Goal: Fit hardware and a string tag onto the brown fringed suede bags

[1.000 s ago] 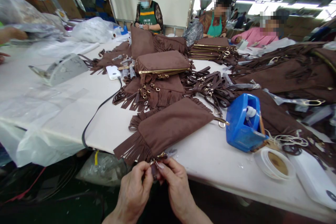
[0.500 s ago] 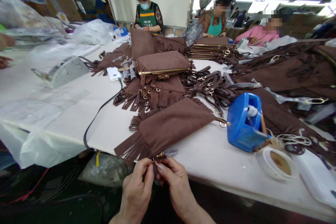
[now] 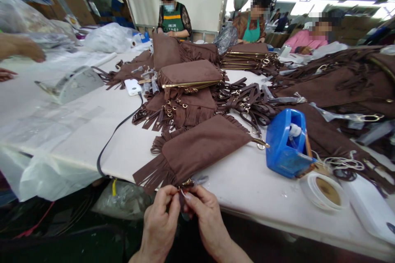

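At the table's front edge, my left hand (image 3: 161, 218) and my right hand (image 3: 210, 218) meet fingertip to fingertip. Both pinch a small brown strap end with a metal fitting (image 3: 181, 198), mostly covered by the fingers. Just beyond them lies a brown fringed bag (image 3: 205, 144), flat and slanted, its fringe spread to the left. A gold-coloured clasp (image 3: 187, 182) and a bit of clear plastic wrap (image 3: 201, 180) show between the bag's near corner and my fingers. The zip end with a ring (image 3: 261, 144) points right.
More brown fringed bags (image 3: 191, 73) and a tangle of straps (image 3: 247, 100) lie behind. To the right are a blue holder (image 3: 285, 144), a tape roll (image 3: 311, 201) and white cord (image 3: 342, 162). Another person's hand (image 3: 31, 49) reaches in at left; several people work beyond.
The other person's arm at the left has reached farther in over the table. My two hands keep the same pinch in nearly the same place.
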`<action>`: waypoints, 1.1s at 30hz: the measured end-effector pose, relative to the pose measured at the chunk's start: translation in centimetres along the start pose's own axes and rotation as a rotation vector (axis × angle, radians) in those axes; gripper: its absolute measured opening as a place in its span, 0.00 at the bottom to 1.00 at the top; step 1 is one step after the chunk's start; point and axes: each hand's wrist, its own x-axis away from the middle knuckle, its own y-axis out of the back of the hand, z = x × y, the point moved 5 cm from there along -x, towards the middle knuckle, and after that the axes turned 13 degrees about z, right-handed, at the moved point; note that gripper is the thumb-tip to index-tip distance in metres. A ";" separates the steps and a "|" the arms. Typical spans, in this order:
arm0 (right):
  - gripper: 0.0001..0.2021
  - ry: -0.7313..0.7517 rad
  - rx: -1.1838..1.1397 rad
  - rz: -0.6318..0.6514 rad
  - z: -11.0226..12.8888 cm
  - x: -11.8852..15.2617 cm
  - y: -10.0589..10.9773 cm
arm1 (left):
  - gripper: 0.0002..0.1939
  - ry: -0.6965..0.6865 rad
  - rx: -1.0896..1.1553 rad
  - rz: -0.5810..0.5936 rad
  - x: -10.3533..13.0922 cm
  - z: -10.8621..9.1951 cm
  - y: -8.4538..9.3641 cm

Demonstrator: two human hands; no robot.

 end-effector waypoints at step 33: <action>0.13 -0.021 -0.088 -0.117 0.1 -0.4 -0.7 | 0.10 0.208 0.047 -0.097 1.4 2.2 -1.3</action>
